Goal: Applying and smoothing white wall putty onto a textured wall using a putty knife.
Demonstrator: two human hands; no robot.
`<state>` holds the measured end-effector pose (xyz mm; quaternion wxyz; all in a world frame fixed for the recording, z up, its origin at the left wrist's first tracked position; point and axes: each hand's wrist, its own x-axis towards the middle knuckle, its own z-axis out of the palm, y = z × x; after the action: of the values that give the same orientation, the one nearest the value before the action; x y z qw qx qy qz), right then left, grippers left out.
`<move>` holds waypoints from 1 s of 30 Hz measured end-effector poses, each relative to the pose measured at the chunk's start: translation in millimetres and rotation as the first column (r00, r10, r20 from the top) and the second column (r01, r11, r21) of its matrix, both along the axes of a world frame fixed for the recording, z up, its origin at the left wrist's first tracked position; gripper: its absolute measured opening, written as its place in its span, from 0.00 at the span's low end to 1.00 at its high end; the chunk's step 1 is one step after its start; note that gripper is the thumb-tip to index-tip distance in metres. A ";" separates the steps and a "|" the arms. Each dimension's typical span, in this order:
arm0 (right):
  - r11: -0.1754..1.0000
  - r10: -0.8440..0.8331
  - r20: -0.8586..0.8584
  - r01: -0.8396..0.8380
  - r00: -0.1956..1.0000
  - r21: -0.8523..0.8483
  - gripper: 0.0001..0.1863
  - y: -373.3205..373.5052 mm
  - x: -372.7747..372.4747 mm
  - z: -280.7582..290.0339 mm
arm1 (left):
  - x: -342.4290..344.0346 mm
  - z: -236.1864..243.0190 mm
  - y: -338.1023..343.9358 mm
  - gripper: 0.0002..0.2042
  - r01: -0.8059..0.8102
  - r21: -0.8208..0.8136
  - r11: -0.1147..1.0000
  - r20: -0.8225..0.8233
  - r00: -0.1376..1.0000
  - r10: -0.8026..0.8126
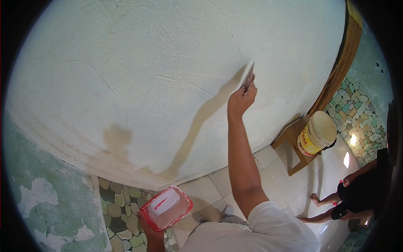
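My right hand (pixel 242 99) is raised and closed around the handle of a plastering trowel (pixel 248 74), whose whitish blade stands edge-on against the white wall (pixel 285 63). Low on the left, my left hand (pixel 152 230) grips a red plastic tray (pixel 175 219) by its near left side. White paste (pixel 167 202) covers much of the tray's inside, with a red streak showing through. Fresh-looking ridges and rough patches run over the wall left of the trowel. My right arm casts a long shadow there.
On the right, a yellow and white bucket (pixel 312 136) rests on a brown stool (pixel 298 168) by the wall. Another person's bare legs (pixel 323 210) are at the far right. Pale tiles (pixel 203 185) and pebble stonework (pixel 121 210) form the floor. Brown wood (pixel 336 88) edges the wall.
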<state>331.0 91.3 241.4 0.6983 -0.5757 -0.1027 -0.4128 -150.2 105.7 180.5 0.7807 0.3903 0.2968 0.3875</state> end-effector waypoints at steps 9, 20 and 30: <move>0.998 -0.041 -0.072 0.037 0.997 -0.055 0.24 55.0 -31.5 11.1 | -5.8 -6.7 4.4 0.30 -0.027 0.008 1.000 -0.016 1.000 0.027; 0.898 0.435 0.014 -0.432 0.901 -0.086 0.33 99.8 -157.8 75.1 | 8.5 -5.0 3.3 0.33 -0.013 -0.017 1.000 -0.002 1.000 0.013; 0.948 0.307 -0.019 -0.307 0.952 -0.082 0.25 34.2 -104.5 -22.3 | -4.5 -9.9 0.9 0.30 -0.047 -0.013 0.999 0.020 0.999 0.047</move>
<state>226.5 125.4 219.1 0.7295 -0.5827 -0.2063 -0.2927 -154.7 106.6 170.6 0.7767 0.3742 0.3005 0.4079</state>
